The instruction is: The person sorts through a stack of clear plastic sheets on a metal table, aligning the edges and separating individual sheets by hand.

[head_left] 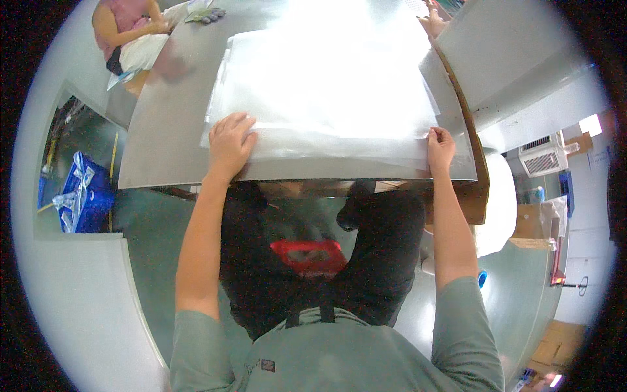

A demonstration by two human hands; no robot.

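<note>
A stack of clear plastic sheets (294, 139) lies on the metal-topped table (160, 130) in front of me, its far part washed out by glare. My left hand (230, 142) rests flat on the near left corner of the stack, fingers stretched forward. At the near right corner my right hand (441, 150) is closed, thumb and fingertips pinching the edge of a plastic sheet. Whether it holds one sheet or more I cannot tell.
A person (134, 29) sits at the far left, near a grey-green glove (206, 16) on the table. Another person's hand (432, 23) shows at the far right. A blue bin (91, 196) stands left, a red stool (308, 257) below, a cardboard box (532, 222) right.
</note>
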